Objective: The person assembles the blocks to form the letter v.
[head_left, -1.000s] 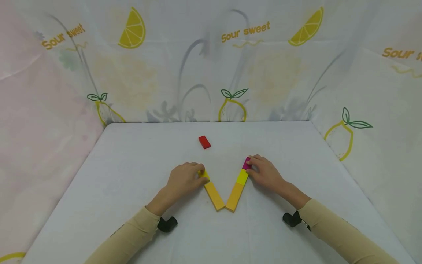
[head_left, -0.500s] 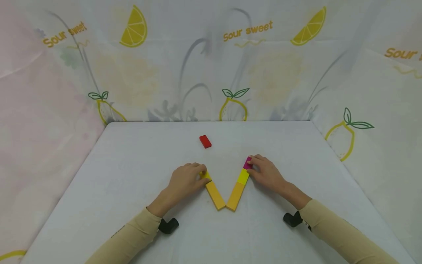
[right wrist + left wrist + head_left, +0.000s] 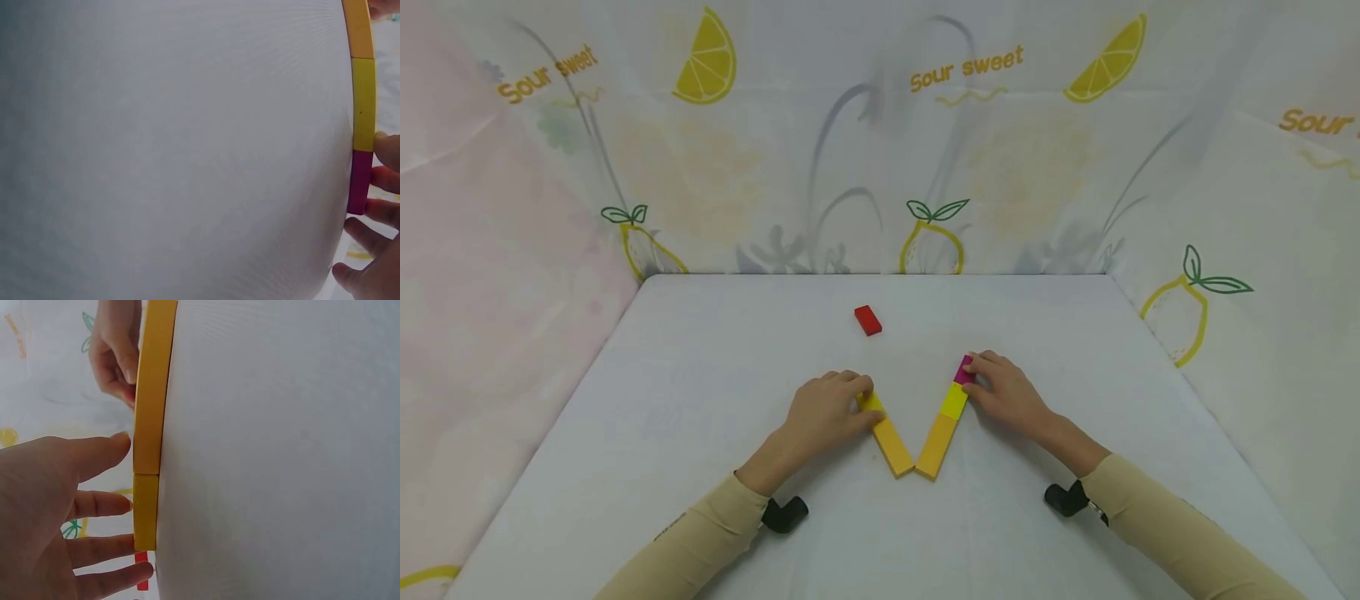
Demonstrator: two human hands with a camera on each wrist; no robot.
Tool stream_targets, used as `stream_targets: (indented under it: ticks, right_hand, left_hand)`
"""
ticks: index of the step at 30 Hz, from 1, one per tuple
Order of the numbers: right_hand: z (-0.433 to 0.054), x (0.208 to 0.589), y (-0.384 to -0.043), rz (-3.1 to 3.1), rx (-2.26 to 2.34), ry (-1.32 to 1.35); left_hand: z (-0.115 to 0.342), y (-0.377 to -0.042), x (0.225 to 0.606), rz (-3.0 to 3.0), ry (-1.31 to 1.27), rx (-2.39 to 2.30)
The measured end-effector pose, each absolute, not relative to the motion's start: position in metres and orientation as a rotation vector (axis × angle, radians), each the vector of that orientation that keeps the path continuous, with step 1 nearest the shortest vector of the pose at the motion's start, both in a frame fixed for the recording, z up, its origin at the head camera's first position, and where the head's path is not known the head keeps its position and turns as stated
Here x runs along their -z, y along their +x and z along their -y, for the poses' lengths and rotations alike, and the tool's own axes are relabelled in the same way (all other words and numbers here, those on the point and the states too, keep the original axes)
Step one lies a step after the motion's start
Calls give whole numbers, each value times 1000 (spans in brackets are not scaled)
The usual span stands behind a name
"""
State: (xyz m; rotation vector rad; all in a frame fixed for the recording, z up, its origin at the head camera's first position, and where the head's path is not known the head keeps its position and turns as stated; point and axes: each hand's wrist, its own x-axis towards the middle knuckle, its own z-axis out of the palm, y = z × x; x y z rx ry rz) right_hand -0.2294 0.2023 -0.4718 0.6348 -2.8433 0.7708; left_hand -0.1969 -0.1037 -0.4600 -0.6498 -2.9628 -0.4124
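Note:
Flat blocks form a V on the table. In its left arm, an orange block (image 3: 892,448) meets a short yellow block (image 3: 145,512) end to end. My left hand (image 3: 829,408) lies over that yellow block, index and middle fingertips touching it and the thumb near the seam. The right arm has another orange block (image 3: 936,447), a yellow block (image 3: 953,401) and a magenta block (image 3: 359,182) in line. My right hand (image 3: 1009,390) rests its fingertips on the magenta block, thumb by its seam with the yellow one. Its fingers look spread in the right wrist view.
A red block (image 3: 868,320) lies alone towards the back of the white table (image 3: 760,321). Lemon-printed cloth (image 3: 850,150) stands behind and beside the table. Black wrist-worn devices (image 3: 786,514) sit under both forearms.
My left hand and the left yellow block have shifted slightly right and towards me, and the small gap before the orange block has gone. The right hand stays on the magenta block.

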Motion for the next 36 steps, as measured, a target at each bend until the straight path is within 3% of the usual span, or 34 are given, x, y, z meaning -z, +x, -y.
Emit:
stream_targets:
  ticks: [36]
  right_hand:
    - [-202, 473, -231, 2873, -790, 624]
  left_hand:
    - [104, -196, 460, 2966, -687, 369]
